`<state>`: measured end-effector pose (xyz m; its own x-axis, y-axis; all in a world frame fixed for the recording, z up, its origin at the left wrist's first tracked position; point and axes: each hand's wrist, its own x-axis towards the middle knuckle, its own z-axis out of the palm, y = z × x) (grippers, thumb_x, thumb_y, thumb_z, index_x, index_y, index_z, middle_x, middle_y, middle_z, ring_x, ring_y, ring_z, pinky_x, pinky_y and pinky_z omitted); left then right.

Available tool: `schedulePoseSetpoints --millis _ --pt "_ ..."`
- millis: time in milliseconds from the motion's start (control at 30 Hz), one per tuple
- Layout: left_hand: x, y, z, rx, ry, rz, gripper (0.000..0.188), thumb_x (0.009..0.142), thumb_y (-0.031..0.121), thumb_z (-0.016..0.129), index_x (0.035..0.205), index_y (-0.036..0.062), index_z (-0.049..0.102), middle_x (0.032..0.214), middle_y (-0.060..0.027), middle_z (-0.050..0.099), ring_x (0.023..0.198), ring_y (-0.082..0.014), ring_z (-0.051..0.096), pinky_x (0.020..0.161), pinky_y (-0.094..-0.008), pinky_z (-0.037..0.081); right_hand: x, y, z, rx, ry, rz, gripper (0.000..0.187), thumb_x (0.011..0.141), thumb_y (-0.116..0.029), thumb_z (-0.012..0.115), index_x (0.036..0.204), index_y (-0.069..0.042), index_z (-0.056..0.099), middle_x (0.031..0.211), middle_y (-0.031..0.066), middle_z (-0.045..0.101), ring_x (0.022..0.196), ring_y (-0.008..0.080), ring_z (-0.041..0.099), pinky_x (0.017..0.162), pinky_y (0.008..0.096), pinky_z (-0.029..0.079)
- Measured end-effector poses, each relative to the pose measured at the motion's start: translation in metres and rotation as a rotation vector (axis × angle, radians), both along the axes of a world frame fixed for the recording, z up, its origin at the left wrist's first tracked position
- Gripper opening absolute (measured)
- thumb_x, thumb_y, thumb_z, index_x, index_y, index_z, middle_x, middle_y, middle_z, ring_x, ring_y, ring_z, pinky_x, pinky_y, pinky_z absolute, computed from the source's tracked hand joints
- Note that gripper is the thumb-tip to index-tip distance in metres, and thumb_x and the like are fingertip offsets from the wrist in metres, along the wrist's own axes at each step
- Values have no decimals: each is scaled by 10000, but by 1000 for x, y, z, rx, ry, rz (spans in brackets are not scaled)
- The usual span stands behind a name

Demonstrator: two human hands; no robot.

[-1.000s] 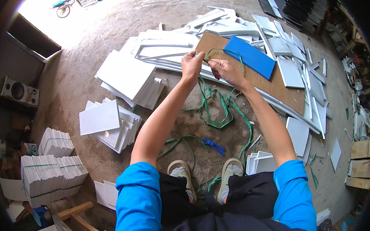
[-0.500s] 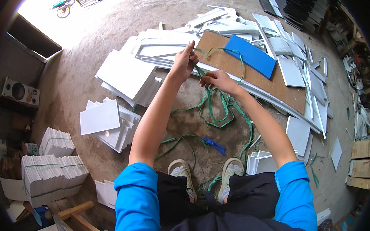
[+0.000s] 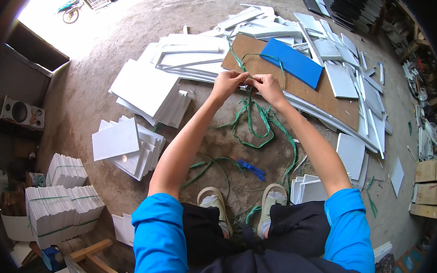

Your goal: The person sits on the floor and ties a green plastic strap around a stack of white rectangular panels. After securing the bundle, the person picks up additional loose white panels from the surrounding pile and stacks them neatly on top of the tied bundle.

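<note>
Side by side in front of me, my left hand and my right hand pinch a green plastic twine. Their fingertips nearly touch, and the exact spot where they grip is partly hidden by the fingers. One loose end of the twine rises above my hands over a brown board; the rest hangs down in loops toward the floor. A strand also runs across the brown board to the blue panel. Blue-handled scissors or a similar cutter lie on the floor ahead of my feet.
White panels lie stacked at the left, with a smaller stack nearer me. Tied bundles of white strips stand at the lower left beside a wooden frame. Scattered white offcuts cover the far right. Cardboard boxes line the right edge.
My left hand has come down and right to meet my right hand, which moved slightly right. The twine's loose end now sticks up above both hands.
</note>
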<state>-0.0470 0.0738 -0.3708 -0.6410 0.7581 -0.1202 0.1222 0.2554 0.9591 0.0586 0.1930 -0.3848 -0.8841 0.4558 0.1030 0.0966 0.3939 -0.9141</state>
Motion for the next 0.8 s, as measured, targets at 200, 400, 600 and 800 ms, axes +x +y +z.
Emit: schedulePoseSetpoints --millis 200,400,600,800 --pt "11 0 17 336 -757 218 304 872 197 499 1080 -23 464 652 -13 533 606 -98 528 641 -263 467 7 19 -2 -522 114 -3 259 866 -242 497 874 8 567 679 63 604 610 139 589 593 267 466" --pt "-34 -50 -29 -122 489 -103 449 678 379 697 937 33 577 619 -27 523 571 -134 484 581 -272 418 35 66 12 -543 -220 276 307 820 -326 566 883 -34 497 614 6 497 519 127 472 532 278 418" --pt "-88 -111 -46 -141 400 517 381 747 418 618 680 48 556 520 -4 445 462 -118 425 437 -278 342 110 127 -64 471 -492 28 320 720 -329 654 768 -31 547 686 87 538 663 168 522 609 344 433" --pt "-95 -122 -9 449 -793 634 568 720 694 450 621 145 342 449 63 244 377 -67 218 391 -209 216 193 181 -95 37 -607 -467 354 791 -367 595 664 -57 482 481 1 413 362 122 376 377 317 356"
